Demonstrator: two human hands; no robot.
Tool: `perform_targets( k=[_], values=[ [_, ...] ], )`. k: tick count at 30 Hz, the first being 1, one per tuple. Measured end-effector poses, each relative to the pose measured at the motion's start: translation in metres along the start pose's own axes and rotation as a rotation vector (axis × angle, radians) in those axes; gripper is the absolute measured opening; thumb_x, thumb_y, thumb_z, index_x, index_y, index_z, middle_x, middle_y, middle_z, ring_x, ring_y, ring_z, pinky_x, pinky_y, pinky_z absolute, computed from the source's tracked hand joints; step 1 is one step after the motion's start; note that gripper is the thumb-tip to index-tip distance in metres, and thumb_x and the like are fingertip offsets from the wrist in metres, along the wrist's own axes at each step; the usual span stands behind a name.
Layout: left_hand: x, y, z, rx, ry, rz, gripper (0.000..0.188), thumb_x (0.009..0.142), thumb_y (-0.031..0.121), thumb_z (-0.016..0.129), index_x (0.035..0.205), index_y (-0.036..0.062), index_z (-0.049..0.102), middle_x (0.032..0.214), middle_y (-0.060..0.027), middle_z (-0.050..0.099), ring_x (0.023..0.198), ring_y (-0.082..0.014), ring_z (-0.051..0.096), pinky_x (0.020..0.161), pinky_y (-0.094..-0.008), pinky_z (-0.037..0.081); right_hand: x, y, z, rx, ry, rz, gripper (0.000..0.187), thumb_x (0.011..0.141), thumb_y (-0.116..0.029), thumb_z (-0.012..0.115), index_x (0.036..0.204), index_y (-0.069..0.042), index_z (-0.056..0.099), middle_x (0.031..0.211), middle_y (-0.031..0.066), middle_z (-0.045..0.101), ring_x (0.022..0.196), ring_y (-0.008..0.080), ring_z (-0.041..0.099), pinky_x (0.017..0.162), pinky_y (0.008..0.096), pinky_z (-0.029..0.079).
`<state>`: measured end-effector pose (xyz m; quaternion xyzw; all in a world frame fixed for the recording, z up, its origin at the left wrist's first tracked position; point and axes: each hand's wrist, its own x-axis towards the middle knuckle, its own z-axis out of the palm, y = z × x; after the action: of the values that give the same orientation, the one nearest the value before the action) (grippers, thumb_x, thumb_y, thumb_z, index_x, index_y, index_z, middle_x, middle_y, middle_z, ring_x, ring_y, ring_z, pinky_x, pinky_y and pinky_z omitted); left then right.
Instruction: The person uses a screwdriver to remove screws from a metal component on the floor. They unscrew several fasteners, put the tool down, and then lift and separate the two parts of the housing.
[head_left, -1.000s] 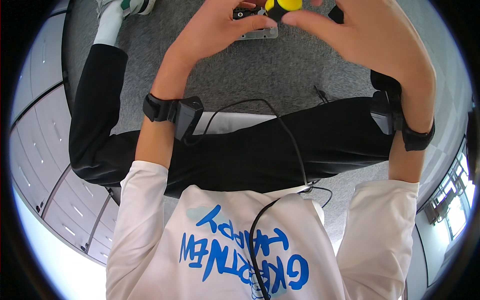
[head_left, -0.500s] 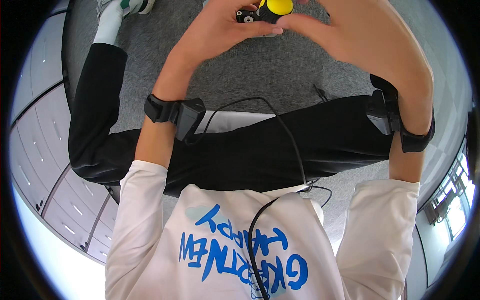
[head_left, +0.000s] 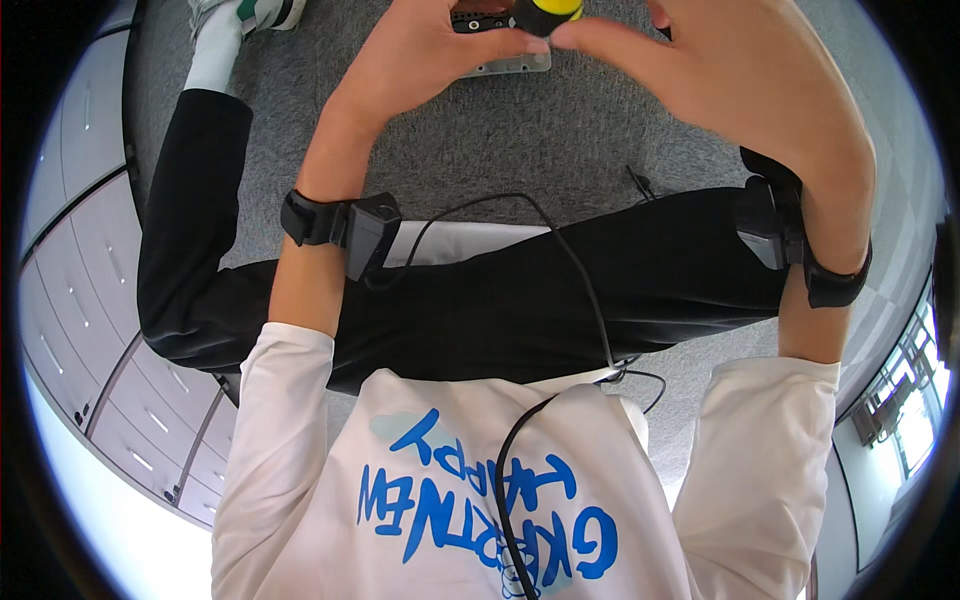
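Note:
At the top edge, my left hand (head_left: 425, 55) curls around a black block with small round holes (head_left: 478, 22), its thumb stretched along the near side. My right hand (head_left: 715, 75) reaches in from the right, closed about a thick black handle with a yellow end (head_left: 545, 15), which looks like a screwdriver's. Both thumb tips almost meet in front of this handle. Below the left thumb, a grey plate with small holes (head_left: 515, 65) shows in part. The picture's top edge cuts off most fingers and the handle's far side.
Grey carpet (head_left: 480, 150) spreads under the hands. My black-trousered leg (head_left: 560, 290) lies across, near me. A black cable (head_left: 585, 275) runs over it to the strapped wrist device (head_left: 370, 235). Light cabinets (head_left: 90, 290) line the left; a shoe (head_left: 270, 12) is at top left.
My left hand and the black block have shifted slightly left and up. The handle has moved up, so less of its yellow end shows. More of the grey plate is visible.

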<state>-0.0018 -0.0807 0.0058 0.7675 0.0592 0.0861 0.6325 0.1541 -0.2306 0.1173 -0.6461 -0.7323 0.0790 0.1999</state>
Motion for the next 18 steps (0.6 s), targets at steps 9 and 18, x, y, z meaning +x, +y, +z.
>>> perform_targets(
  k=[9,18],
  values=[
    [0.007,0.010,0.010,-0.039,-0.135,-0.028,0.057,0.087,0.009,0.081,0.137,0.0034,0.054,0.120,-0.0068,0.065,0.109,-0.0153,0.062,0.097,-0.0314,0.049,0.011,-0.010,-0.007,-0.077,-0.223,0.213,0.017,0.089,-0.014,0.068,0.093,-0.002,0.058,0.088,0.0122,0.059,0.075,0.0310,0.062,0.064,0.0381,0.047],
    [0.003,0.015,0.002,0.147,-0.041,-0.068,0.056,0.085,0.009,0.082,0.134,0.0024,0.056,0.119,-0.0061,0.067,0.108,-0.0145,0.063,0.096,-0.0315,0.049,-0.002,0.007,0.001,0.052,-0.102,-0.071,0.014,0.086,-0.005,0.068,0.097,-0.002,0.060,0.090,0.0132,0.060,0.079,0.0327,0.064,0.067,0.0393,0.050]
  ],
)
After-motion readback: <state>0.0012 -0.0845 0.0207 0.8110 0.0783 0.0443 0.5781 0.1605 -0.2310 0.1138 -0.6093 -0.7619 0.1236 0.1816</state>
